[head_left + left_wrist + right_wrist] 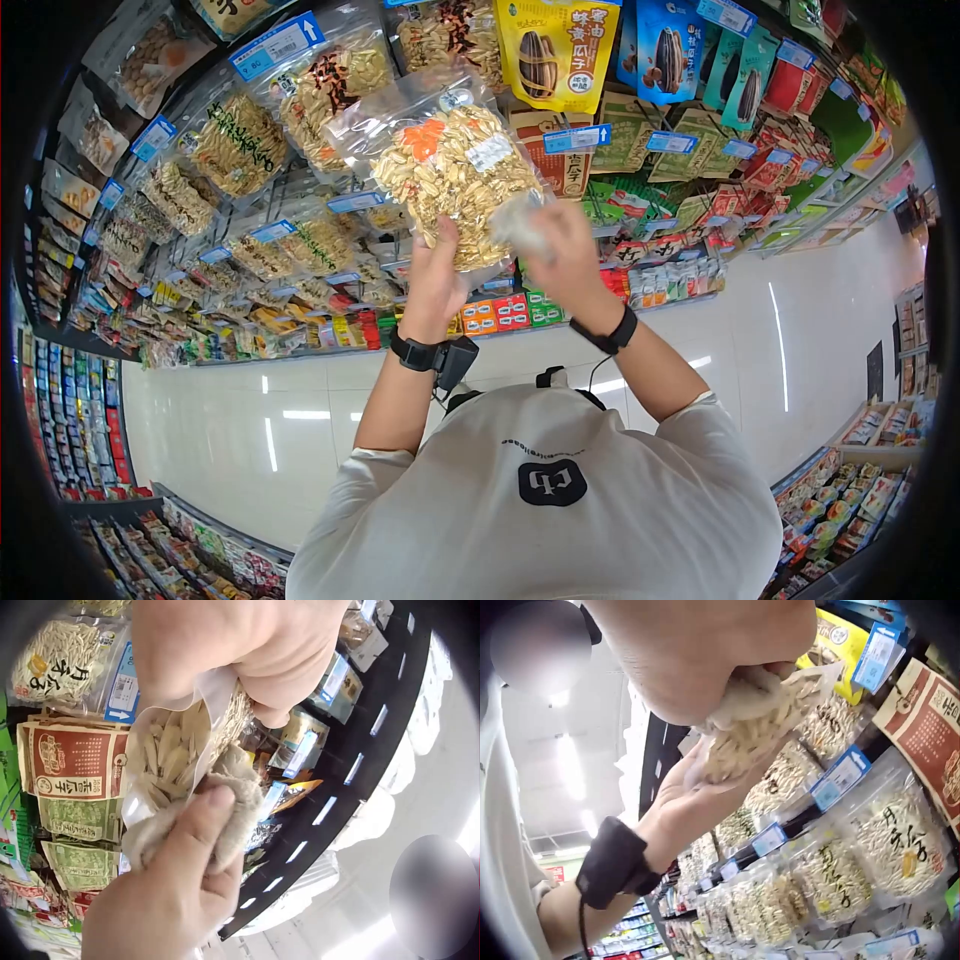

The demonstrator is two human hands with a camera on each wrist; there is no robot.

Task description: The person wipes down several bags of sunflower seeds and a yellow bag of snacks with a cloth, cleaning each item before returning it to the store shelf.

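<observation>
I hold a clear bag of pale seeds (455,175) up in front of the snack shelves. My left hand (435,280) grips the bag's lower left edge, thumb on its front. My right hand (565,255) pinches a whitish cloth (520,225) against the bag's lower right corner. In the left wrist view the left hand (225,645) curls over the bag (169,757) from above, while the right hand (165,892) presses the cloth (232,795) onto it with the thumb. In the right wrist view the right hand (705,652) holds the cloth (742,690) on the bag (757,735).
Hanging bags of seeds and nuts (240,145) with blue price tags (275,45) fill the rack ahead. Yellow and blue packets (555,45) hang at the upper right, small boxes (495,312) line the low shelf. A white tiled aisle floor (780,340) lies below, with more shelves at both sides.
</observation>
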